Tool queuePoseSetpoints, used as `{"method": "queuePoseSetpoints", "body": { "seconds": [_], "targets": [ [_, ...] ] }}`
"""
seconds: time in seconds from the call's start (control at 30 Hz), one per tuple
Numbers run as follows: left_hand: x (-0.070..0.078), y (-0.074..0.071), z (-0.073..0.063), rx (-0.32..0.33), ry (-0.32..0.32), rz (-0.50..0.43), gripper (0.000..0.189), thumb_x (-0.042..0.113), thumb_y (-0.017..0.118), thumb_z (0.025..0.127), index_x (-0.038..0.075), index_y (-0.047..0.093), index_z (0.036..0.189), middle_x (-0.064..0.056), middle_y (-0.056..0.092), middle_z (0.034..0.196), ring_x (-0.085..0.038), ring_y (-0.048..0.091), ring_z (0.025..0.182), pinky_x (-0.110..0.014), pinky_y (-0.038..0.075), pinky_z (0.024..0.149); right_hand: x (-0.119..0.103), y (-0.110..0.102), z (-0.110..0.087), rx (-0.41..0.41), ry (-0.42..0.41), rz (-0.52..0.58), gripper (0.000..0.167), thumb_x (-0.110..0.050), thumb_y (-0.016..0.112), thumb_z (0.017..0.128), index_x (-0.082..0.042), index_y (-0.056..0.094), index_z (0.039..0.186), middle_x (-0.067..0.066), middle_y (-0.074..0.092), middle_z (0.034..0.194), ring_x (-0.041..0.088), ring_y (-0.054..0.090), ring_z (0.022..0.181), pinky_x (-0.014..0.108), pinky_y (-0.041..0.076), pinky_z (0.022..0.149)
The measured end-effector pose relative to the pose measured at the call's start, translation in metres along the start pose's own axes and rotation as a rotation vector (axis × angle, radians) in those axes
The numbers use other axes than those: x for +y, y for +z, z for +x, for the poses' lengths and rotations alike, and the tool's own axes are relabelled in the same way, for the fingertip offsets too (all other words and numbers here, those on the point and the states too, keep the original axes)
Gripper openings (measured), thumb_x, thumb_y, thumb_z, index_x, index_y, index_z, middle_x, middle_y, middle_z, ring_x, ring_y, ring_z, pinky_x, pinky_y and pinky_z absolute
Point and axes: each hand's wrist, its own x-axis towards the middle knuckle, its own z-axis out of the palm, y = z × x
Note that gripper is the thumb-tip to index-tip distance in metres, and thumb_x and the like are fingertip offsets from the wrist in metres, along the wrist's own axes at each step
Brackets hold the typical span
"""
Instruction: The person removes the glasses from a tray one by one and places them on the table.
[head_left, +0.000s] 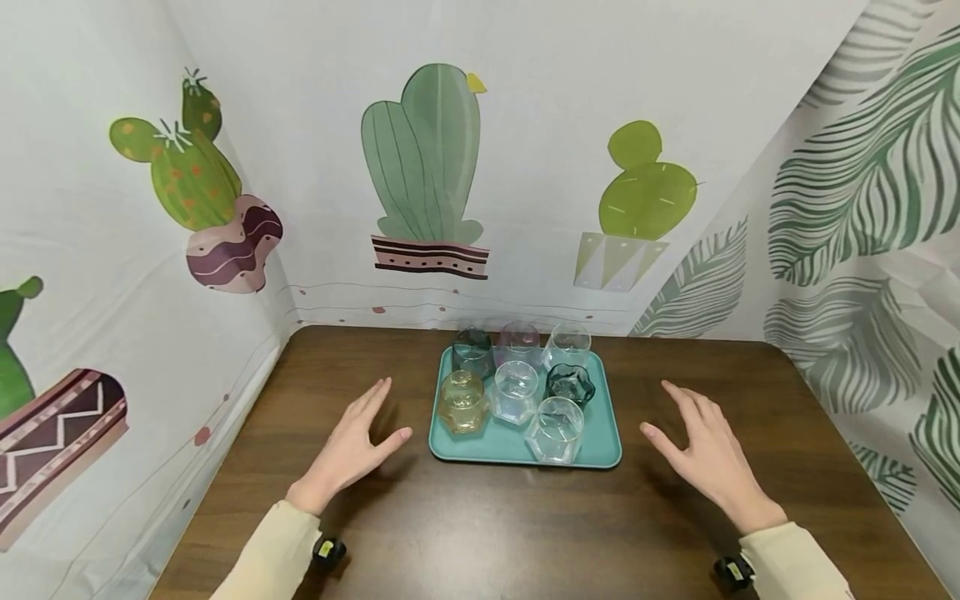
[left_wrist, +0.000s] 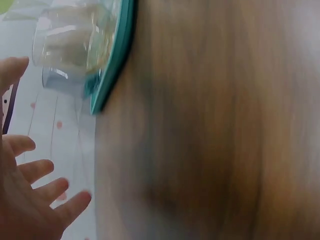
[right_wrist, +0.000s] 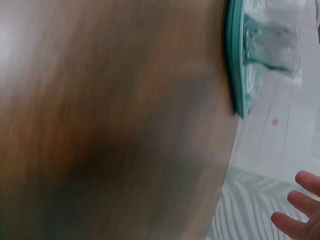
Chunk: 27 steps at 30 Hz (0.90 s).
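A teal tray (head_left: 480, 451) holds several drinking glasses in two rough rows. At its front left stands an amber glass (head_left: 462, 404), with a dark grey glass (head_left: 472, 354) behind it. A purple-tinted glass (head_left: 519, 342) and a clear glass (head_left: 570, 343) fill the back row. Nearer are another clear glass (head_left: 515, 396), a dark green wavy-rimmed glass (head_left: 570, 385) and a clear angular-based glass (head_left: 556, 433). Left of the tray, my left hand (head_left: 352, 446) hovers with fingers extended, touching nothing. My right hand (head_left: 705, 450) mirrors it on the right, also apart from the tray.
The brown wooden table (head_left: 480, 533) runs back to a white cloth wall (head_left: 540, 167) printed with cacti and leaves. The tray sits near the table's back edge. Both wrists carry small black devices below cream sleeves (head_left: 273, 546).
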Motion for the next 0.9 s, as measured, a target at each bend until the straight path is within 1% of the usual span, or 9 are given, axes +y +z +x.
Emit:
{"method": "queuePoseSetpoints", "body": {
  "seconds": [0.1,0.2,0.33,0.43,0.5,0.57,0.73,0.8,0.9],
  "targets": [
    [0.006,0.009,0.001,-0.014,-0.02,-0.144,0.094,0.048,0.075,0.094,0.009,0.028,0.165,-0.018,0.032,0.167,-0.04,0.036,0.15,-0.057,0.046,0.113,-0.008,0.005,0.0,0.004,-0.012,0.02,0.075,-0.038,0.077,0.094,-0.008,0.046,0.155,0.025,0.054,0.137,0.045,0.048,0.125,0.067,0.045,0.094],
    [0.012,0.019,0.001,-0.033,-0.075,-0.26,0.094,0.043,0.079,0.092,0.01,0.029,0.165,-0.017,0.034,0.166,-0.037,0.045,0.144,-0.047,0.057,0.103,-0.016,0.011,0.0,0.0,-0.028,0.033,0.074,-0.038,0.078,0.093,-0.009,0.046,0.154,0.021,0.056,0.135,0.041,0.051,0.122,0.065,0.049,0.09],
    [0.02,0.029,0.002,-0.05,-0.159,-0.362,0.094,0.039,0.082,0.09,0.012,0.031,0.165,-0.019,0.037,0.163,-0.038,0.056,0.134,-0.041,0.06,0.097,-0.025,0.018,0.0,-0.017,-0.04,0.053,0.075,-0.038,0.078,0.093,-0.011,0.046,0.155,0.018,0.058,0.132,0.037,0.054,0.12,0.063,0.053,0.086],
    [0.025,0.036,0.003,-0.046,-0.192,-0.427,0.093,0.033,0.084,0.09,0.011,0.032,0.164,-0.02,0.037,0.163,-0.04,0.055,0.135,-0.042,0.06,0.097,-0.031,0.024,0.001,-0.027,-0.046,0.066,0.074,-0.038,0.079,0.093,-0.012,0.046,0.155,0.017,0.059,0.13,0.035,0.056,0.118,0.061,0.055,0.085],
    [0.028,0.039,0.005,-0.031,-0.209,-0.458,0.091,0.028,0.084,0.089,0.01,0.034,0.163,-0.02,0.038,0.162,-0.039,0.054,0.136,-0.043,0.059,0.098,-0.035,0.028,0.001,-0.035,-0.049,0.072,0.074,-0.038,0.079,0.093,-0.012,0.046,0.155,0.016,0.06,0.13,0.034,0.058,0.118,0.06,0.055,0.085],
    [0.031,0.043,0.006,-0.003,-0.209,-0.471,0.087,0.023,0.085,0.089,0.007,0.038,0.161,-0.021,0.044,0.158,-0.039,0.057,0.134,-0.047,0.058,0.1,-0.039,0.032,0.001,-0.048,-0.049,0.077,0.074,-0.039,0.078,0.093,-0.012,0.046,0.154,0.015,0.061,0.128,0.034,0.059,0.117,0.06,0.056,0.086],
    [0.034,0.053,0.012,0.045,-0.169,-0.391,0.076,0.015,0.084,0.088,-0.001,0.048,0.153,-0.025,0.06,0.142,-0.036,0.069,0.115,-0.053,0.057,0.098,-0.049,0.042,0.001,-0.083,-0.056,0.093,0.073,-0.041,0.078,0.093,-0.013,0.048,0.153,0.012,0.063,0.123,0.03,0.064,0.107,0.053,0.058,0.082],
    [0.035,0.055,0.013,0.052,-0.162,-0.366,0.074,0.012,0.083,0.087,-0.003,0.05,0.152,-0.025,0.061,0.141,-0.036,0.07,0.113,-0.052,0.058,0.095,-0.053,0.046,0.001,-0.093,-0.06,0.103,0.073,-0.042,0.079,0.093,-0.014,0.048,0.153,0.01,0.064,0.121,0.028,0.065,0.104,0.049,0.058,0.079],
    [0.036,0.057,0.016,0.061,-0.194,-0.368,0.073,0.007,0.083,0.086,-0.002,0.052,0.151,-0.023,0.063,0.141,-0.036,0.069,0.114,-0.047,0.06,0.091,-0.058,0.051,0.002,-0.107,-0.056,0.124,0.074,-0.045,0.078,0.092,-0.017,0.048,0.154,0.007,0.065,0.121,0.026,0.067,0.103,0.047,0.058,0.077]
  ]
}}
